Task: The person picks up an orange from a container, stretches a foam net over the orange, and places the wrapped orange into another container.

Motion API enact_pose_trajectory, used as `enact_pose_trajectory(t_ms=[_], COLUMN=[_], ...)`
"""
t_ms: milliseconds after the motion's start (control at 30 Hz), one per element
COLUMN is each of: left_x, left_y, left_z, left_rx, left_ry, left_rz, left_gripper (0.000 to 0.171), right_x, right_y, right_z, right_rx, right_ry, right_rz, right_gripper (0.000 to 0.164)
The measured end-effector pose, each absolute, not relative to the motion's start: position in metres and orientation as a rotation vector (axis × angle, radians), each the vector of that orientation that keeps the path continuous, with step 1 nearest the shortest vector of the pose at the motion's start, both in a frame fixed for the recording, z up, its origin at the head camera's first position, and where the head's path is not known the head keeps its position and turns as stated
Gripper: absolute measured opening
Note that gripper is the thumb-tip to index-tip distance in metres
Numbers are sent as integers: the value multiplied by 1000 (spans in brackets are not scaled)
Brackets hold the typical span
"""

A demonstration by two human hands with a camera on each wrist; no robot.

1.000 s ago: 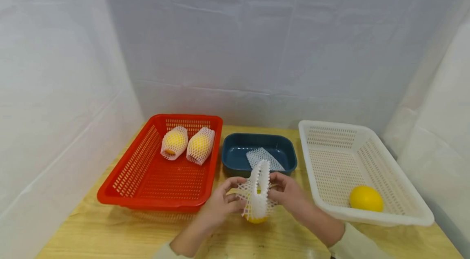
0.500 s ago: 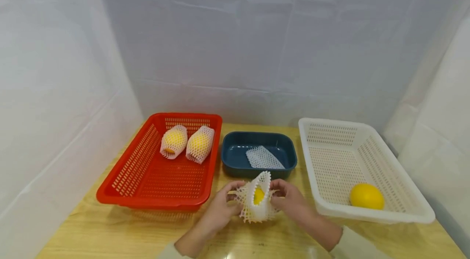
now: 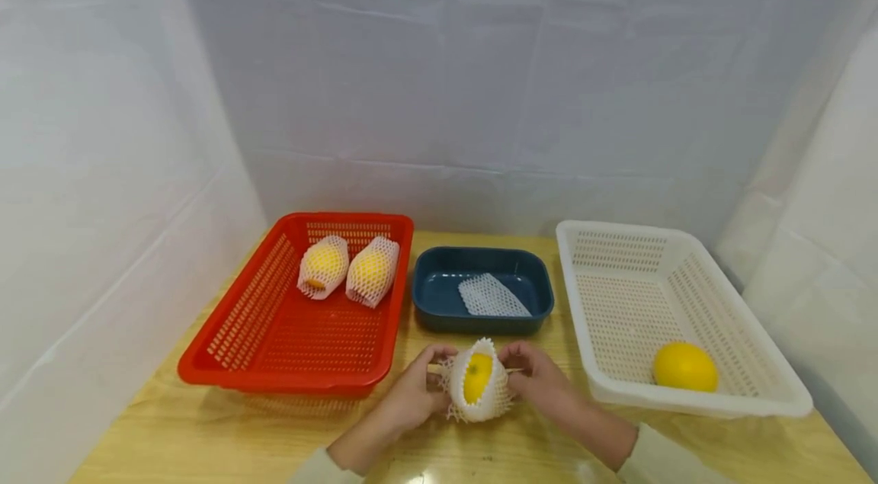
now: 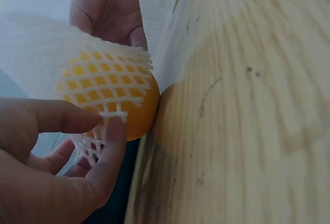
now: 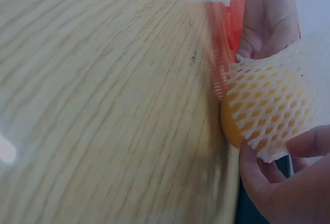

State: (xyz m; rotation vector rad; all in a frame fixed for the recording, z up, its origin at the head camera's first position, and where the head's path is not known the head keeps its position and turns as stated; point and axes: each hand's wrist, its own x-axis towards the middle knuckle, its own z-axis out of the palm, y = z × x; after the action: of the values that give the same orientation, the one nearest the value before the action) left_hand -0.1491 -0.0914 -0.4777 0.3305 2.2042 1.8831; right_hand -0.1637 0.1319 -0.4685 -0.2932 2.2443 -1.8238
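Pinching with the thumb and fingers of the left hand (image 3: 414, 390) one side of a white foam-net sleeve (image 3: 497, 398), just in front of the dark blue, rounded-rectangular basin (image 3: 480, 323). Pinching with the right hand (image 3: 545, 381), likewise between thumb and fingers, the opposite side of that same sleeve, also in front of the basin. Holding the sleeve's mouth parted between both hands and showing through it the bright yellow round fruit (image 3: 477, 377) seated inside, in front of the basin. Covering the fruit's sides with mesh while leaving its lowest part bare, touching the pale wooden table (image 3: 206, 438) in both wrist views. Having, within the basin itself, a flattened white foam net (image 3: 492, 296) lying from the middle toward the right. Having, just left of the basin, a red perforated plastic basket (image 3: 315, 347) standing, and in its far part two yellow fruits in pale foam mesh (image 3: 373, 272) lying side by side. Having, to the right of the basin, a white perforated plastic basket (image 3: 617, 324) standing, with a bare yellow fruit (image 3: 685, 367) lying near its front. Having, behind the basin, a creased white sheet (image 3: 480, 88) hanging upright.
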Motion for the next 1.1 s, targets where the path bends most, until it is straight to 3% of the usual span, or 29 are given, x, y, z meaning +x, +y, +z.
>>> enact_pose_trajectory(t_ms=[300, 567, 933, 1100], left_x=[-147, -147, -146, -145], left_y=[-101, -104, -98, -92], left_z=[-470, -477, -466, -449], left_rx=[216, 274, 229, 201], left_ry=[1890, 1828, 1850, 1870], left_rz=[1987, 1992, 2009, 2078], left_gripper=[47, 56, 53, 54], right_x=[-162, -161, -158, -159], right_y=[131, 138, 134, 129], right_z=[-466, -472, -474, -465], right_rx=[-211, -345, -241, -231], right_ry=[1994, 1854, 1752, 1647], right_rz=[-1876, -1902, -1959, -2082], right_gripper=[28, 45, 56, 51])
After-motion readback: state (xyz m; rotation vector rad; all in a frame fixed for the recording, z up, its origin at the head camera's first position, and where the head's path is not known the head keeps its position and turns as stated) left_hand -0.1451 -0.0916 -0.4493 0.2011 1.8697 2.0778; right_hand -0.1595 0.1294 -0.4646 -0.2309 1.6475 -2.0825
